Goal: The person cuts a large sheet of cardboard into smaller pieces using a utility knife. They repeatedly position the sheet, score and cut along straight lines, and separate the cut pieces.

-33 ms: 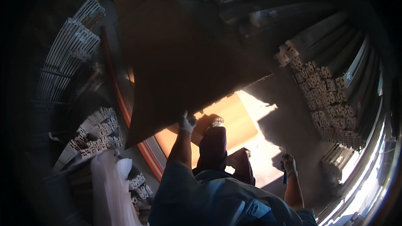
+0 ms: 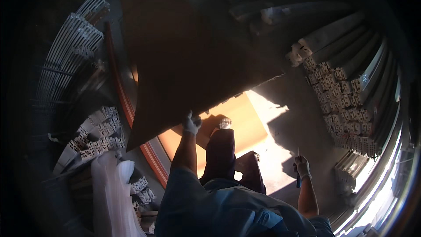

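A large dark brown sheet, apparently cardboard (image 2: 188,61), stands tilted up in front of me, its lower edge ragged in places. My left hand (image 2: 191,123), in a pale glove, is closed on that lower edge. Off to the right, apart from the sheet, my gloved right hand (image 2: 301,166) is closed round a slim blue-handled tool (image 2: 299,181). A thin pointed blade or shaft rises above the fist; its exact kind is unclear. Under the raised sheet, a sunlit tan sheet (image 2: 247,123) lies on the floor, and one of my shoes (image 2: 225,123) is on it.
Long profiles with slotted ends (image 2: 346,92) are stacked at the right. More profiles (image 2: 103,131) and racked strips (image 2: 72,44) stand at the left. An orange-red rail (image 2: 153,160) runs along the floor beside the sheet. Whitish plastic wrapping (image 2: 109,193) hangs at the lower left.
The view has shifted slightly, with the sheet and my left hand a little higher and further left in the picture. Both hands keep their holds.
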Demonstrator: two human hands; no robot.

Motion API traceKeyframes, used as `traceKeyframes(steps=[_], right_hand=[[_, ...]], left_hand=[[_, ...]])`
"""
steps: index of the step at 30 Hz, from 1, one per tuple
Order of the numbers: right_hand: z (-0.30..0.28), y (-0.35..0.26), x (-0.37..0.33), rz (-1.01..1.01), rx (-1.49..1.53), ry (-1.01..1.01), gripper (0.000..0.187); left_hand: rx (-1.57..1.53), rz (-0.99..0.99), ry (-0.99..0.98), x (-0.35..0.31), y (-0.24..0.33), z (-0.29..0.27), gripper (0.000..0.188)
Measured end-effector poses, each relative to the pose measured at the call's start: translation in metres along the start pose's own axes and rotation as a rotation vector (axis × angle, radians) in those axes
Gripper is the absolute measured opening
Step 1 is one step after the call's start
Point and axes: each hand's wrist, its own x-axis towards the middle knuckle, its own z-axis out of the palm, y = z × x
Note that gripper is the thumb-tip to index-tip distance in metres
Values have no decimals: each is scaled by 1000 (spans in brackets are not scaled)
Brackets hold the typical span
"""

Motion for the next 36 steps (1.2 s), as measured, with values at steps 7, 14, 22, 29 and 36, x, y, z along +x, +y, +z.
traceKeyframes(steps=[7, 14, 22, 29, 36], right_hand=[[-28, 49, 72, -117, 4, -18, 17], [72, 134, 163, 2, 317, -27, 26], [300, 201, 365, -97, 607, -251, 40], [372, 239, 452, -120, 561, -273, 28], [376, 266, 454, -113, 642, -188, 24]], left_hand=[[115, 27, 85, 10, -75, -79, 45], [114, 84, 42, 54, -172, -220, 42], [-70, 250, 8, 145, -268, -380, 39], [-103, 112, 95, 203, -352, -435, 32], [-86, 44, -1, 203, -405, -439, 32]])
